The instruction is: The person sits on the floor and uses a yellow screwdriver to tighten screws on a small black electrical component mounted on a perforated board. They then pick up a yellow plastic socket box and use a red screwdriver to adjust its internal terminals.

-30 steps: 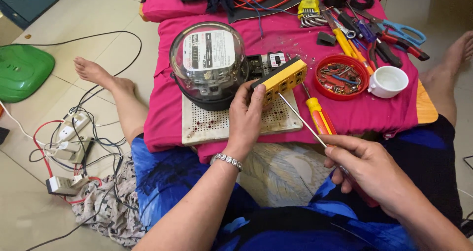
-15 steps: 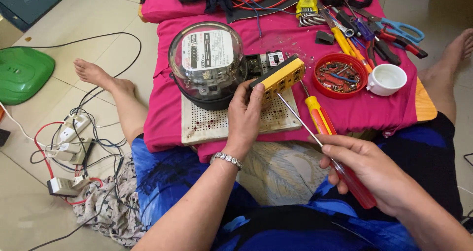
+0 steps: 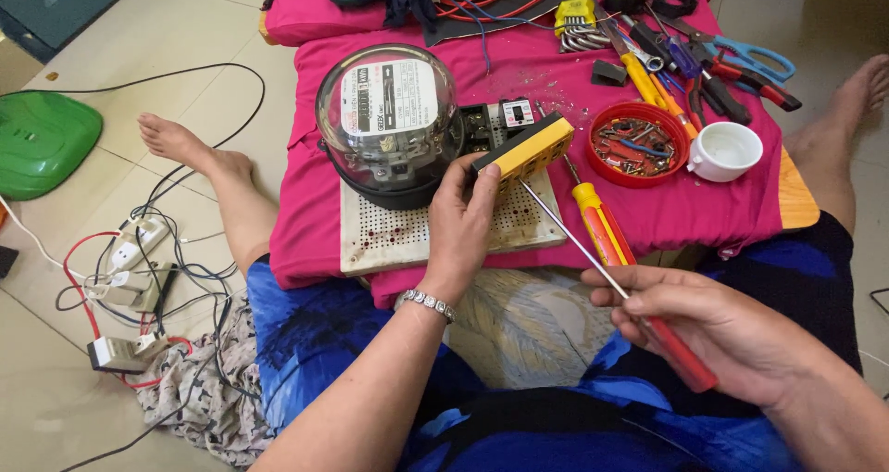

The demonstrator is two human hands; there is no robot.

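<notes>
Yellow block: one yellow terminal block (image 3: 525, 148), pinched by your left hand (image 3: 460, 226), resting at the far right corner of the perforated board (image 3: 389, 236).
Left hand: fingers closed on the near end of the yellow terminal block, wrist wearing one silver bracelet (image 3: 424, 303).
Right hand: your right hand (image 3: 713, 328) is clamped around the red handle of one long screwdriver (image 3: 593, 266); its tip points at the block's underside.
Meters: one glass-domed electric meter (image 3: 389, 120), just left of the block, on the board.
Spare screwdrivers: one, orange and yellow (image 3: 602, 224), lying between your hands.
Dishes: one red bowl of screws (image 3: 639, 143) and one white cup (image 3: 727, 150), right of the block.
Surface: pink cloth (image 3: 704, 208).
</notes>
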